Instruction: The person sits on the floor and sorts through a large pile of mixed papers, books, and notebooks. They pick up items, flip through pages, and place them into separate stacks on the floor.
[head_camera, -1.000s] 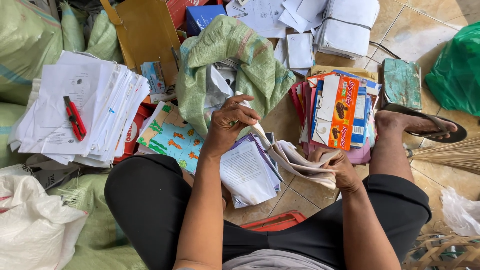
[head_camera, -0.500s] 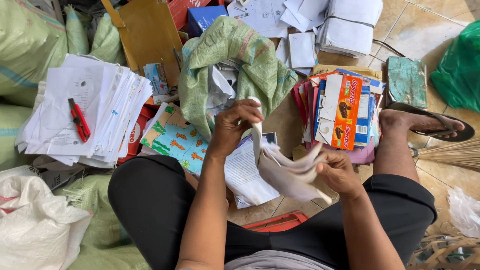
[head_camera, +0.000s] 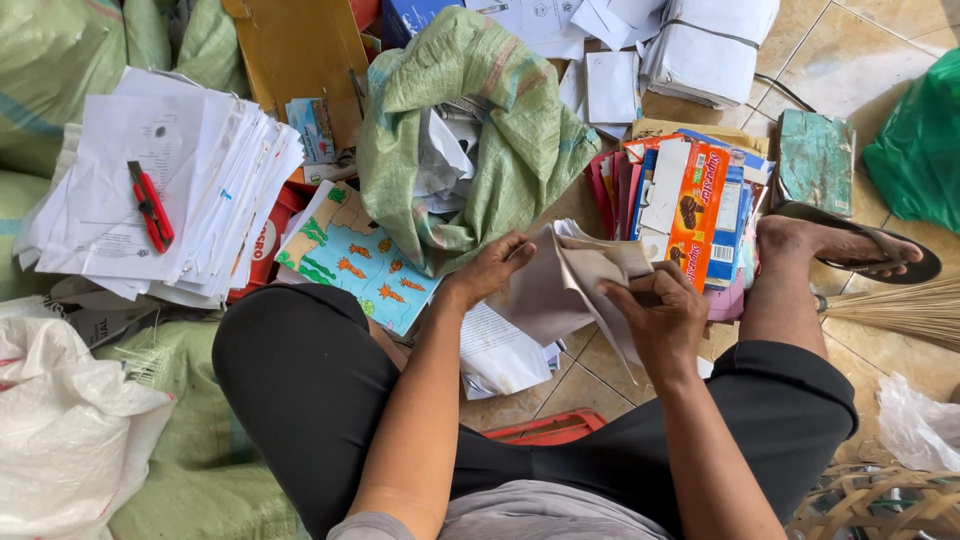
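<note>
Both hands work on a bundle of limp, greyish-white papers held at the centre of the frame, just above the person's lap. The left hand grips the bundle's left edge, fingers curled around it; the right hand pinches the top sheets at the right and folds them over.

Judging by how things lie, the sorting is well along but far from finished. Done, it seems: a thick fanned stack of white sheets at the upper left, with a red cutter lying on it, a row of flattened coloured cartons standing right of centre, and tied white paper bundles at the top right. Left to do: the bundle in hand, some loose sheets on the tiled floor just under it, and a child's drawing with orange fish beside the left knee.

As for containers, a green woven sack lies open at the top centre, with crumpled white paper showing in its mouth; how full it is I cannot tell. A white sack sits at the lower left and more green sacks at the upper left; their contents are hidden. A green plastic bag at the right edge is closed from view too.
</note>
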